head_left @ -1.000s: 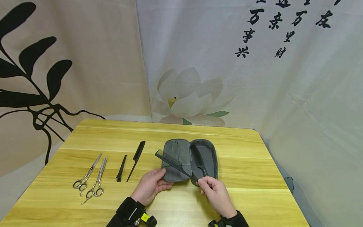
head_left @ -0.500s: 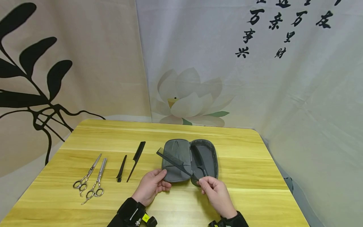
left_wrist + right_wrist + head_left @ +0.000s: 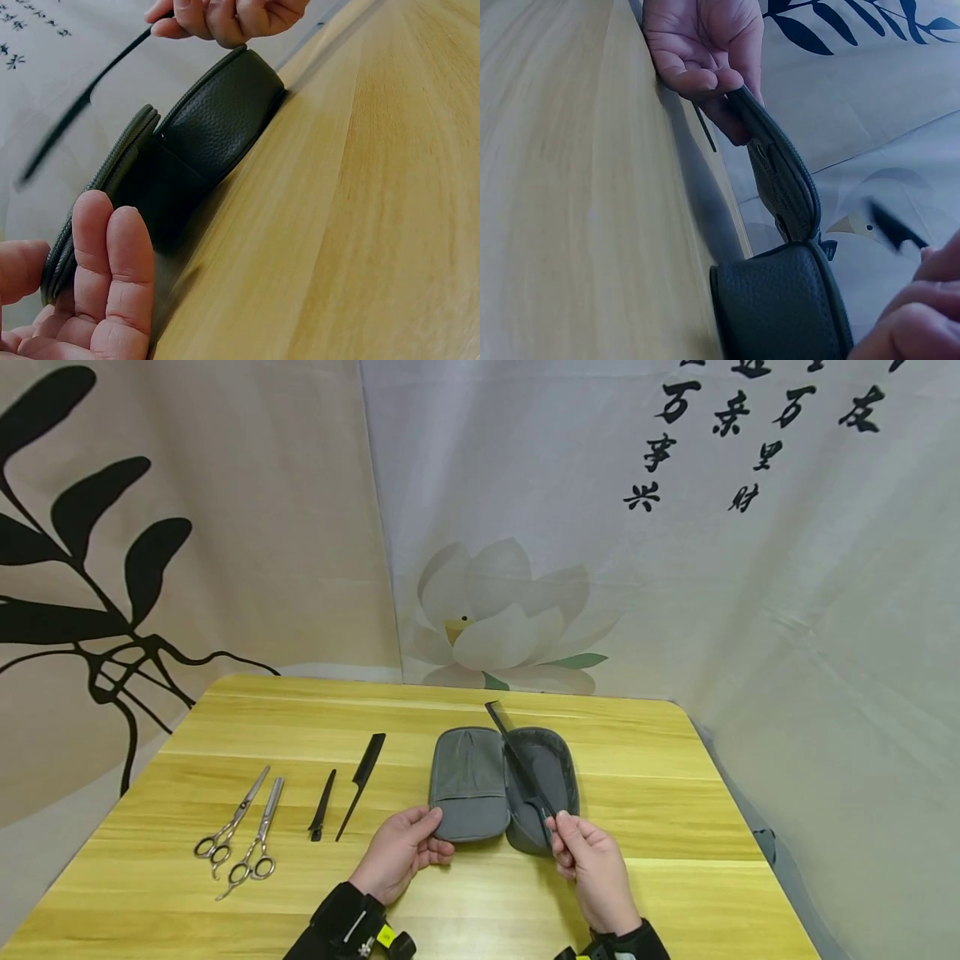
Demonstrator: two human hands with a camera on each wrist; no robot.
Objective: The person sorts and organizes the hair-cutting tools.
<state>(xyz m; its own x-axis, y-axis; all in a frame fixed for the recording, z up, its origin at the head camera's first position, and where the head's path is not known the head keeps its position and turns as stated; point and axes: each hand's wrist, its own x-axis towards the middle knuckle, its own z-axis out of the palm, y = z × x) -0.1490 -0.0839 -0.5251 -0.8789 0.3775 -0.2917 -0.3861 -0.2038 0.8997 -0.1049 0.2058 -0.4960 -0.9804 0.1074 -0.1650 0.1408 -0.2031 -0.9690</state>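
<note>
Left hand (image 3: 399, 855) grips case flap (image 3: 470, 785); right hand (image 3: 592, 865) pinches comb (image 3: 514, 752), swung from ten to eleven o'clock across the deep half (image 3: 557, 764).

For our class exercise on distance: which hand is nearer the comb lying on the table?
Left. The left hand is just right of that comb; the right hand is farther right.

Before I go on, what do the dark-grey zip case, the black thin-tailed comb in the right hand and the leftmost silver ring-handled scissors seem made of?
Dark-grey zip case: leather or imitation leather outside, softly shiny, judging by its pebbled grain.
Held black comb: probably matte plastic, evenly dark, though blurred.
Leftmost silver scissors: likely polished metal, from bright glints.
</note>
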